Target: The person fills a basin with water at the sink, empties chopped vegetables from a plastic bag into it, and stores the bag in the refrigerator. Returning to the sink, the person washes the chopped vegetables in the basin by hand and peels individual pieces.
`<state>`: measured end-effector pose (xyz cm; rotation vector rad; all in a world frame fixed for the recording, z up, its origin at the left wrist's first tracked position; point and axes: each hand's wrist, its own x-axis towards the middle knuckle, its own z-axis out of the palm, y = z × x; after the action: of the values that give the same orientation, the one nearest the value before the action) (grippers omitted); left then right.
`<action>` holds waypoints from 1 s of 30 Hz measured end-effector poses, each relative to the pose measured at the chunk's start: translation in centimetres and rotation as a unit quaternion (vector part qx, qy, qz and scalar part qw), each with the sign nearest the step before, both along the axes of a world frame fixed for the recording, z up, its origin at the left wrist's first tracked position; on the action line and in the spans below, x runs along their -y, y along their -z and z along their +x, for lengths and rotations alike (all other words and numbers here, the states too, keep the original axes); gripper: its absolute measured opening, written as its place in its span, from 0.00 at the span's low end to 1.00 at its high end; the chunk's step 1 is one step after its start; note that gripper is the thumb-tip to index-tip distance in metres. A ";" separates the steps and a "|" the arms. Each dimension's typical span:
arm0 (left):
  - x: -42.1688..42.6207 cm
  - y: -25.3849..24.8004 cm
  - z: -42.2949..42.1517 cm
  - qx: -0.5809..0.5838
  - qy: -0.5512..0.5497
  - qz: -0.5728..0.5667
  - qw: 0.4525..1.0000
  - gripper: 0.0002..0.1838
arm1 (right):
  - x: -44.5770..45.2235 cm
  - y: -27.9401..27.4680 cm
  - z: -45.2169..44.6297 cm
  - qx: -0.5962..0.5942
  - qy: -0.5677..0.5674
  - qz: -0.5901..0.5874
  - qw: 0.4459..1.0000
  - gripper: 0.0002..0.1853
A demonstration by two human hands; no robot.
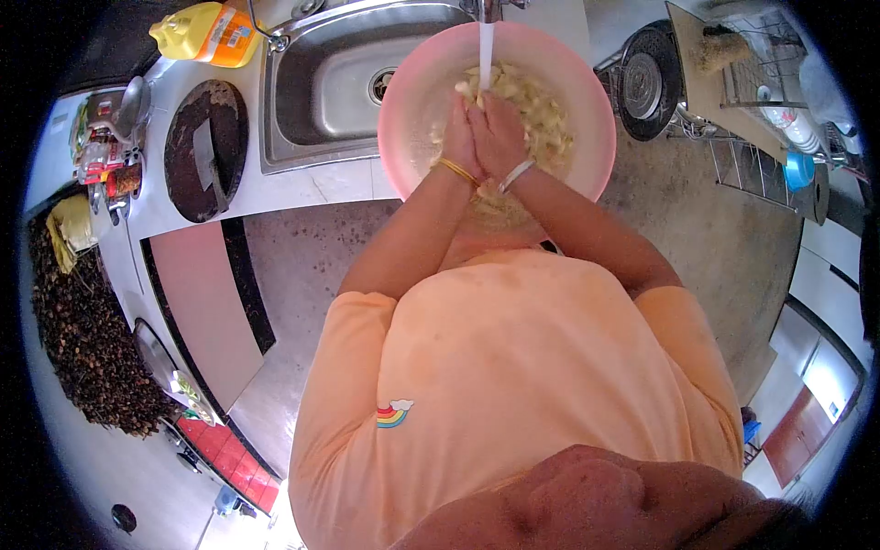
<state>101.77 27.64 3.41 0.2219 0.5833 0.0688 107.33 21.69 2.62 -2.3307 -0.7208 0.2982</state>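
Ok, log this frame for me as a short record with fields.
Hands: left hand and right hand together over the pink basin
Wrists: yellow bangle left, pale band right
Contents: pale pieces, kind unclear
Water: stream running
Counter: metal sink; knife on dark round board; yellow jug

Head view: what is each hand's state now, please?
Left hand: over pink basin; grip cannot be told.
Right hand: against the left hand; grip cannot be told.

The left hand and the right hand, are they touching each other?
Touching. The head view shows the left hand and the right hand meeting side by side, their inner edges pressed together without a gap there.
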 end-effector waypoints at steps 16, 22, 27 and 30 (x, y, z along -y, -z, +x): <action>-3.2 10.8 -0.8 -0.278 0.223 0.594 0.721 0.23 | 1.9 5.2 5.1 0.157 -0.021 -0.162 0.974 0.23; -0.3 5.6 -0.7 -0.160 0.027 0.045 0.986 0.23 | 1.1 -0.8 -0.7 -0.259 -0.033 -0.061 0.964 0.22; -0.6 4.8 -1.3 -0.028 0.044 -0.014 0.999 0.25 | 1.7 -2.4 -4.2 -0.064 -0.022 0.083 0.994 0.22; 2.2 1.6 -0.9 -0.097 0.044 0.023 0.994 0.26 | 2.3 -3.2 0.0 -0.136 0.004 -0.013 0.991 0.21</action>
<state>100.85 25.46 1.77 0.3016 0.7651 -0.0259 107.38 19.43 5.79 -2.2578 -0.5743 0.6115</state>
